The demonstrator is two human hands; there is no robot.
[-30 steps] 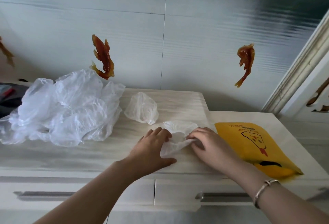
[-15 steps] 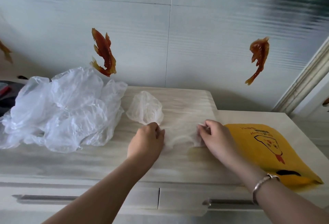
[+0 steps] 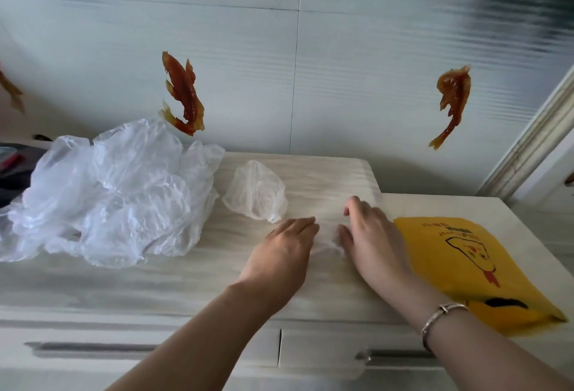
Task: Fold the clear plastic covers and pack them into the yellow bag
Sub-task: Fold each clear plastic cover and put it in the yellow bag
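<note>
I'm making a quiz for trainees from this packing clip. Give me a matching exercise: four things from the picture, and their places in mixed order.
Things:
1. yellow bag
2. pile of clear covers
3. single loose cover
4. cover being flattened

Places:
a. far left of the countertop
b. under the left hand and right hand
c. right end of the countertop
d. just beyond the left hand

Pairs: 1-c, 2-a, 3-d, 4-b

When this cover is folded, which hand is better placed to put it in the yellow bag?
Probably the right hand: it rests on the cover directly beside the yellow bag, while the left hand lies farther away.
</note>
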